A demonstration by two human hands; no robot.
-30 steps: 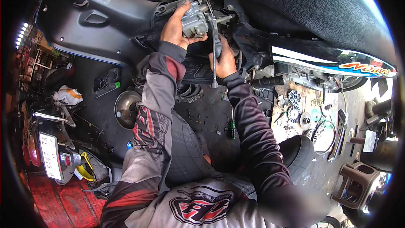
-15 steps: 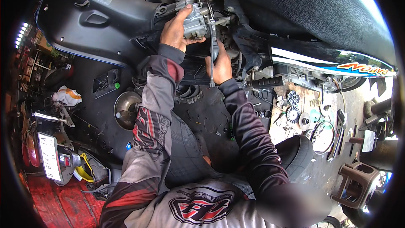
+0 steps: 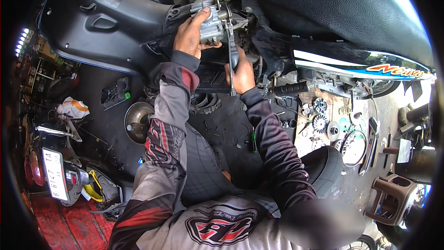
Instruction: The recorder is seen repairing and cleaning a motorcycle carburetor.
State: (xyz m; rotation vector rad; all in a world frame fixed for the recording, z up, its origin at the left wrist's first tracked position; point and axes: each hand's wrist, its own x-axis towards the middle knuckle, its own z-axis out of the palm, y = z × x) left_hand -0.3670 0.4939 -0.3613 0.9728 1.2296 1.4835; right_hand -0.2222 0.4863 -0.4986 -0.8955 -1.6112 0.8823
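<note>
My left hand [image 3: 190,32] is wrapped around a silver, finned metal engine part [image 3: 212,27], with the thumb across its top. The part is held up at the open middle of a scooter [image 3: 277,51]. Closed in my right hand [image 3: 243,75] is a long metal tool that looks like pliers [image 3: 232,41]. One of its handles has a dark grip, and the other runs down past my fingers. The tool's upper end lies against the right side of the engine part, by a short round stub. Whether its jaws grip that stub is too small to tell.
The black leg shield [image 3: 111,23] spreads left and the seat [image 3: 342,14] lies upper right. A metal bowl [image 3: 137,128] sits on the floor at left. Discs, gears and a belt [image 3: 354,148] lie at right, near a brown stool [image 3: 393,199].
The whole view has shifted slightly. Both hands keep their hold on the engine part and the pliers-like tool, with hardly any visible movement.
</note>
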